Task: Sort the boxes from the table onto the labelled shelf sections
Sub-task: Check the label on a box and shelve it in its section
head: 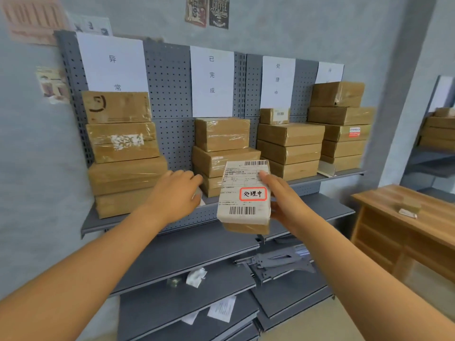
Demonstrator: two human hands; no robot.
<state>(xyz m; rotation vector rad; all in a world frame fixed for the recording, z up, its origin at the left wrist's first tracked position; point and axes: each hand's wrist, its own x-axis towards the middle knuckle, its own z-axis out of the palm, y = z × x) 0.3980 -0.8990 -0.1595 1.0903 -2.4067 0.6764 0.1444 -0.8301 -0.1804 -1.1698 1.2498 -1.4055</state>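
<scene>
Both forearms fill the lower frame; my right hand (283, 200) grips the labelled box (245, 196) at centre, stamped 处理中, while my left hand (178, 190) reaches loose-fingered, empty. Risk as I judge it: one-handed placement topples the small top box (274, 116) on the 处理中 stack (290, 148), centre-right

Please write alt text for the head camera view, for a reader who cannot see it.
A person's right hand holds up a brown cardboard box with a white shipping label stamped 处理中 in a red frame, before a grey metal pegboard shelf with four stacks of taped boxes under white paper signs. The left hand reaches empty toward the shelf.
</scene>
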